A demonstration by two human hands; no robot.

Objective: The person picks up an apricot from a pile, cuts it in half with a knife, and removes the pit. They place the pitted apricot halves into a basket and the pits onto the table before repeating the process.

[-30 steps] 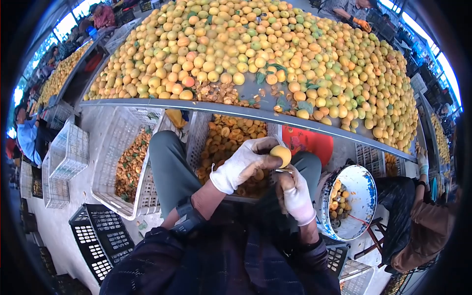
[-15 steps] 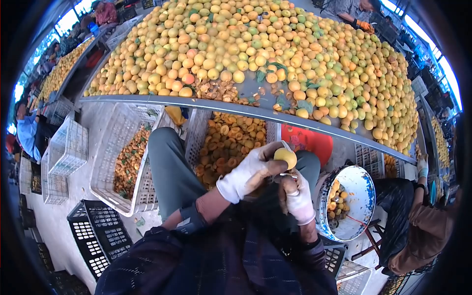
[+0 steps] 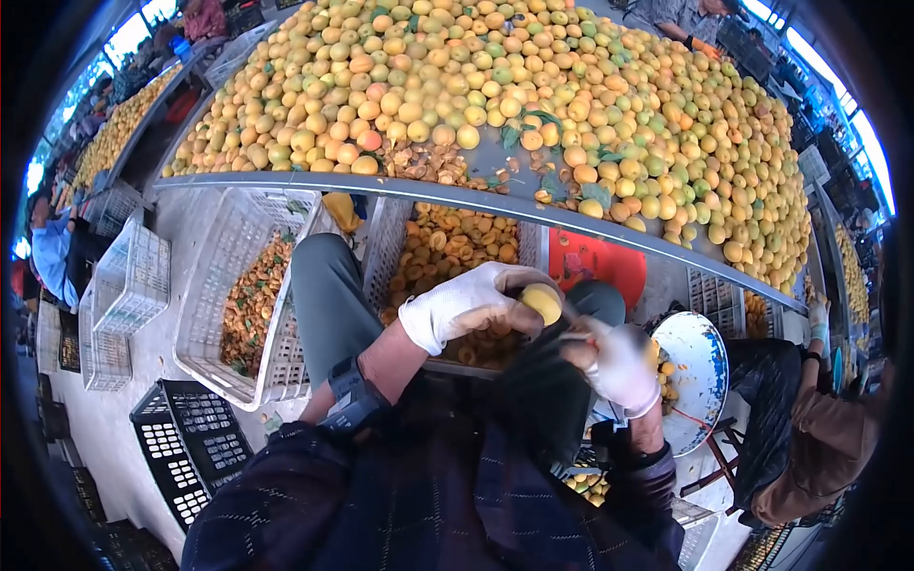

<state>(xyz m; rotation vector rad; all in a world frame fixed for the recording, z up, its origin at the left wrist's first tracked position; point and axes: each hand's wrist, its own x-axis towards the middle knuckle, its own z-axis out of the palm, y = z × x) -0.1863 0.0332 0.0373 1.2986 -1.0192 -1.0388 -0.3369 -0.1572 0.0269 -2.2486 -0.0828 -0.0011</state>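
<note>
My left hand [image 3: 476,309], in a white glove with stained fingertips, is closed on a yellow apricot [image 3: 541,305] above my lap. To its right is my right hand [image 3: 617,366], also gloved, blurred by motion, with its fingers bent together; what it holds is too smeared to make out. Below and beyond my left hand stands a crate [image 3: 379,249] of halved apricots. A white bucket [image 3: 700,366] with blue stains and apricot pieces in it is partly behind my right hand.
A metal-edged table [image 3: 457,197] heaped with apricots spans the front. Under it is a red container [image 3: 609,271]. At left stand a white crate [image 3: 205,314] of scraps and a black crate [image 3: 205,443]. A co-worker [image 3: 828,428] sits at right; other people are farther off.
My right hand has moved right and away from the apricot, toward the bucket. My left hand still holds the apricot, turned slightly and a little lower.
</note>
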